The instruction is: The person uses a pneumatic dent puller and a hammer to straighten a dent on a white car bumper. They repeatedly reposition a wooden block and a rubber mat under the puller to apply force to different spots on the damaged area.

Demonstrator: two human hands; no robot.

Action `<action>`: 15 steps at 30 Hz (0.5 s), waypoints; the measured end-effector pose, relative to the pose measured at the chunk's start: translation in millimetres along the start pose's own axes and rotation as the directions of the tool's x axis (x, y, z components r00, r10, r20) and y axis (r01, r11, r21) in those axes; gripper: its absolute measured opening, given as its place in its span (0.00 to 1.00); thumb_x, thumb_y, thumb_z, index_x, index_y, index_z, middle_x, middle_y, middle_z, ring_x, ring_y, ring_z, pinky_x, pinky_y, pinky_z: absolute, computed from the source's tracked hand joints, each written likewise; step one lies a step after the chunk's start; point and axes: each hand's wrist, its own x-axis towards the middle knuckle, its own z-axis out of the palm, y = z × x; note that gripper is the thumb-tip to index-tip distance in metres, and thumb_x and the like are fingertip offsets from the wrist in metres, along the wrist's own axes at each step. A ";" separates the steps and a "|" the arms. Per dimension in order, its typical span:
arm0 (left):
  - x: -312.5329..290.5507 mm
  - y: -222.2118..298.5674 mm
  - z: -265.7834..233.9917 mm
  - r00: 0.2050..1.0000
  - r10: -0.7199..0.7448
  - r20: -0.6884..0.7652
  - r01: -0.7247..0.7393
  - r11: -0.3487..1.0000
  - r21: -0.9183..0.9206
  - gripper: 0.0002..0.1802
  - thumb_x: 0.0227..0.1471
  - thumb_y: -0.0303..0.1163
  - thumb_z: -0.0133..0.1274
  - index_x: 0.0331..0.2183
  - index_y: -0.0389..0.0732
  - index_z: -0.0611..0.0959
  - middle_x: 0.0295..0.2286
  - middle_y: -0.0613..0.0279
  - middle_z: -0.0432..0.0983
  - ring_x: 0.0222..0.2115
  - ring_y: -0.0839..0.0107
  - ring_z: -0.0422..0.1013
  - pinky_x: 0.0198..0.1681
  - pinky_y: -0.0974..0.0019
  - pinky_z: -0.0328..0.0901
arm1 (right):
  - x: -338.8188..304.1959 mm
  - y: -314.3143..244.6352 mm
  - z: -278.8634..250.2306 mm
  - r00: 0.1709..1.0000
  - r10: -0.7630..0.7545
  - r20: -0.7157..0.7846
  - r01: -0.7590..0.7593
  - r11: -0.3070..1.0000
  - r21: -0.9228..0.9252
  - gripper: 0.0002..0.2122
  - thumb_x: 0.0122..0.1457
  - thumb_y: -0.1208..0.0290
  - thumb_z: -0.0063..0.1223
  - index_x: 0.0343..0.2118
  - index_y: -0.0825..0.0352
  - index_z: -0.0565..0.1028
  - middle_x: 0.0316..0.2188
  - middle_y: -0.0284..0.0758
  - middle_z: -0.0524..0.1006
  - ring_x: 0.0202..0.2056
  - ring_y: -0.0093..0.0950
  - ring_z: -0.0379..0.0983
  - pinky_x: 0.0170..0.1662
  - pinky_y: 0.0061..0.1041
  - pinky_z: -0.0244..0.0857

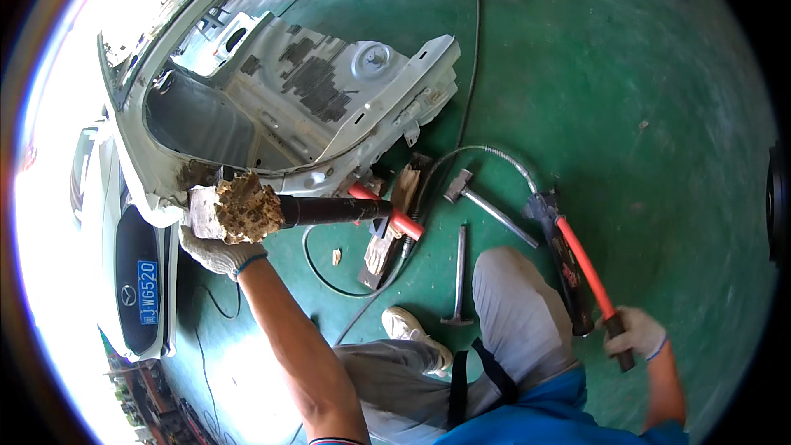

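Note:
My left hand [216, 252], in a knit glove, is closed round the underside of a wood block [247, 209] with a splintered, crushed face. The block sits against the lower corner of a cut car body shell [136, 152]. From its splintered side a black extension tube [334, 211] runs right to a red hydraulic ram [405, 224]. A hose [512, 163] leads to a black hand pump [567, 268] on the right. My right hand [639, 333], also gloved, grips the dark end of the pump's red handle [587, 264].
Two hammers, one a sledgehammer [498, 216] and one a thinner hammer [460, 276], lie on the green floor between ram and pump. Split wood planks [381, 254] rest under the ram. Hoses and cables cross the floor. A white car [140, 280] stands at left.

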 end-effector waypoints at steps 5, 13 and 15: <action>1.6 -2.7 3.1 1.000 0.022 0.006 -0.022 1.000 0.007 0.32 0.65 0.50 0.37 0.54 0.35 0.78 0.50 0.52 0.78 0.52 0.55 0.75 0.59 0.49 0.70 | 97.5 157.6 -11.1 0.959 -0.004 -0.282 -0.145 0.851 -0.505 0.24 0.43 0.66 0.70 0.44 0.72 0.78 0.31 0.41 0.82 0.34 0.38 0.80 0.42 0.35 0.74; 0.1 -4.2 -4.1 0.998 0.054 -0.034 -0.053 0.997 0.047 0.32 0.62 0.52 0.42 0.55 0.38 0.77 0.51 0.54 0.76 0.52 0.54 0.74 0.57 0.49 0.68 | 7.0 16.8 6.7 0.994 0.103 -0.026 -0.106 0.961 -0.256 0.21 0.44 0.67 0.70 0.40 0.73 0.77 0.26 0.37 0.80 0.32 0.31 0.81 0.37 0.32 0.75; 1.5 -3.4 -1.7 0.999 0.052 -0.015 -0.052 0.998 0.021 0.31 0.61 0.51 0.43 0.54 0.37 0.77 0.51 0.54 0.77 0.52 0.54 0.73 0.58 0.50 0.67 | -27.7 -30.3 14.5 0.996 0.046 -0.082 -0.034 0.989 0.141 0.22 0.43 0.67 0.71 0.41 0.73 0.77 0.26 0.37 0.80 0.32 0.29 0.81 0.36 0.31 0.76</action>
